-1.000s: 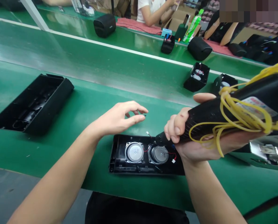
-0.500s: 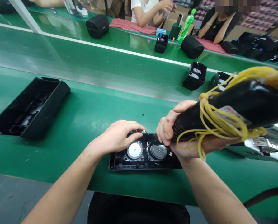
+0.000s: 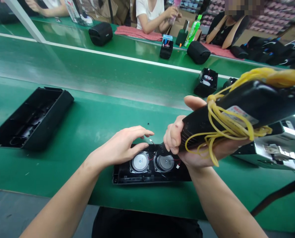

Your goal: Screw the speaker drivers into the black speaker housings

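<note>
Head view: the right grip [image 3: 193,159] is wrapped round a black handheld tool [image 3: 251,99], its fingers closed near the narrow end, presumably because a hold so low steers the tip best. The tool slants down to the left, its tip at the upper corner of the second speaker unit [image 3: 165,162]; whether tip and corner touch, I cannot tell. Yellow cord [image 3: 211,98] is knotted round the tool's body and runs off at the upper right, perhaps to bear some of the weight.

The left grip [image 3: 121,144] has thumb and fingers spread, with nothing seen pinched between them. It hovers over or rests on the far left edge of the black panel [image 3: 149,181], fingertips just beside a white connector [image 3: 151,140], a place that would suit steadying the panel or minding the wire.

The panel lies on the green surface [image 3: 95,119] right before the person, both speaker units facing up, which seems to leave their corners reachable from above. A second connector [image 3: 177,166] lies below the right grip. Well apart at left, a hollow black shell [image 3: 52,120] sits open side up.
</note>
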